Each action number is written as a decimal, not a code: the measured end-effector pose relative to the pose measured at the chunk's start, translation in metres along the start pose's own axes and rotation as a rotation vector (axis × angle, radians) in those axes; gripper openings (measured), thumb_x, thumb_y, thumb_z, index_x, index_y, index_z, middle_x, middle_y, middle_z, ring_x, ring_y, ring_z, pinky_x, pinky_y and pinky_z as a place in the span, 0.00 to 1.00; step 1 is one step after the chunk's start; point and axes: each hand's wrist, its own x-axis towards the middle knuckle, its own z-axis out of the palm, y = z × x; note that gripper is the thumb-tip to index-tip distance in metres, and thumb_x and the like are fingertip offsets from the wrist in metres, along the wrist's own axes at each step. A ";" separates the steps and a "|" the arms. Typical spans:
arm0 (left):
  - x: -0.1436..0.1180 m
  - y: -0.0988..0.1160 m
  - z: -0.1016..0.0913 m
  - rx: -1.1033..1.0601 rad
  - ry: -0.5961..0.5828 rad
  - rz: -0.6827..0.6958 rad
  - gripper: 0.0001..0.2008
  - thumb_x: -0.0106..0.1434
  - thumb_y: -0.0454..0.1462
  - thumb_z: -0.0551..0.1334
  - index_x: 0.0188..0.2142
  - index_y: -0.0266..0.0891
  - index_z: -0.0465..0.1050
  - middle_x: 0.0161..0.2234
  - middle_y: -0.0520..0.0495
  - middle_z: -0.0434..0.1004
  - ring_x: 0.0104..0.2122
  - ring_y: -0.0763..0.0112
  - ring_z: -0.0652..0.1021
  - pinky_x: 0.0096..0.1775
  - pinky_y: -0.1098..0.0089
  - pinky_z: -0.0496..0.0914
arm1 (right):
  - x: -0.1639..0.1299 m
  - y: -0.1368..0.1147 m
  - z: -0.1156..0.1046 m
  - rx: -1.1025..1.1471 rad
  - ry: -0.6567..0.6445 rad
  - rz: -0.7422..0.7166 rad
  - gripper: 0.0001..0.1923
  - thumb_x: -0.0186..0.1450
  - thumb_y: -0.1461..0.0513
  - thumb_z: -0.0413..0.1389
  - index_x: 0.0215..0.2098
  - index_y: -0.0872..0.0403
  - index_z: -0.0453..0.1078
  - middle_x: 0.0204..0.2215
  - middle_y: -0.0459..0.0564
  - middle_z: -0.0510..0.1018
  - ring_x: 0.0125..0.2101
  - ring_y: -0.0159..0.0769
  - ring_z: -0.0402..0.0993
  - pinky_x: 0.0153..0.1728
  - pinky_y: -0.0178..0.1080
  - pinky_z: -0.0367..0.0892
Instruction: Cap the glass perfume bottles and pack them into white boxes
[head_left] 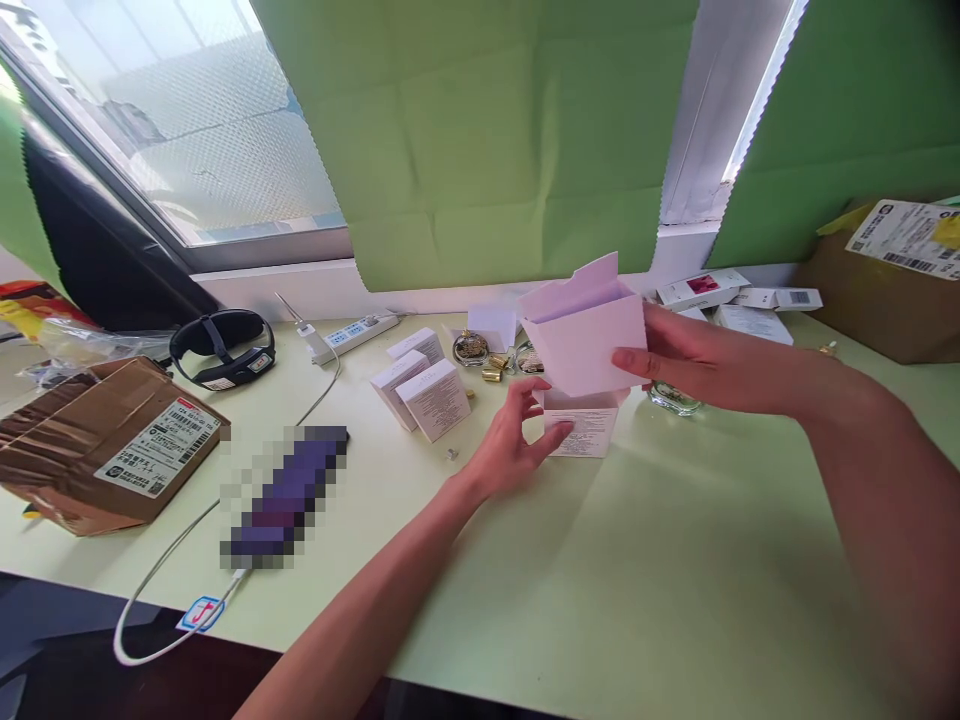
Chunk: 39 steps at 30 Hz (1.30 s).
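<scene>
My right hand [686, 358] holds a white open-topped carton [585, 335] in the air above the pale green table [675, 560], its flaps standing up. Right below it a second small white box [583, 428] with printed text stands on the table. My left hand [514, 440] reaches in from the lower left, fingers apart, its fingertips touching the side of that lower box. Behind the carton lie a round glass bottle with gold decoration [471, 347] and small gold caps [493, 368]. Another glass bottle [675, 399] sits partly hidden under my right hand.
Three closed white boxes [420, 390] stand left of my hands. A brown parcel [105, 445], a blurred dark phone [289, 495] on a white cable, a black headband [223, 347] and a power strip [354, 333] fill the left. Flat boxes [739, 300] and a cardboard carton [892, 275] are at right.
</scene>
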 end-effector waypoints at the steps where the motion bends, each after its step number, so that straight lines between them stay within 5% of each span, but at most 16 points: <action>1: 0.000 0.001 0.000 -0.005 0.012 0.000 0.18 0.68 0.42 0.60 0.53 0.47 0.55 0.52 0.44 0.69 0.49 0.67 0.77 0.53 0.58 0.74 | 0.000 -0.001 -0.001 -0.034 -0.052 0.003 0.20 0.67 0.46 0.55 0.53 0.43 0.69 0.38 0.47 0.79 0.34 0.39 0.73 0.30 0.38 0.69; 7: 0.002 0.004 0.002 -0.005 0.129 0.003 0.15 0.70 0.43 0.59 0.53 0.44 0.59 0.44 0.47 0.74 0.44 0.70 0.78 0.49 0.62 0.75 | 0.004 -0.005 0.007 -0.096 -0.055 -0.047 0.21 0.67 0.50 0.56 0.57 0.39 0.68 0.46 0.47 0.80 0.43 0.46 0.76 0.33 0.41 0.71; 19: 0.002 0.004 0.002 -0.063 0.189 -0.010 0.13 0.70 0.44 0.58 0.50 0.43 0.66 0.43 0.47 0.74 0.48 0.69 0.77 0.52 0.62 0.75 | 0.008 0.003 0.008 -0.150 -0.100 -0.021 0.23 0.66 0.41 0.52 0.48 0.42 0.75 0.37 0.47 0.81 0.32 0.41 0.73 0.26 0.38 0.63; 30: 0.002 0.001 0.004 -0.100 0.184 0.058 0.14 0.73 0.43 0.54 0.55 0.44 0.68 0.55 0.41 0.68 0.52 0.65 0.74 0.50 0.64 0.74 | 0.005 -0.007 0.007 -0.116 -0.139 -0.016 0.23 0.65 0.40 0.53 0.42 0.44 0.78 0.35 0.46 0.78 0.29 0.35 0.66 0.26 0.37 0.55; 35: 0.002 -0.001 0.005 -0.098 0.175 0.080 0.15 0.73 0.43 0.53 0.55 0.45 0.68 0.54 0.41 0.66 0.51 0.65 0.73 0.50 0.63 0.74 | 0.006 -0.008 0.005 -0.157 -0.105 0.071 0.24 0.62 0.41 0.57 0.48 0.42 0.78 0.32 0.44 0.78 0.21 0.29 0.57 0.21 0.36 0.51; 39: 0.002 -0.002 0.005 -0.091 0.186 0.093 0.14 0.73 0.43 0.54 0.55 0.44 0.67 0.54 0.41 0.65 0.51 0.65 0.73 0.50 0.63 0.74 | 0.007 -0.007 0.006 -0.174 -0.077 0.023 0.23 0.63 0.43 0.58 0.50 0.42 0.78 0.36 0.47 0.81 0.24 0.33 0.67 0.23 0.37 0.57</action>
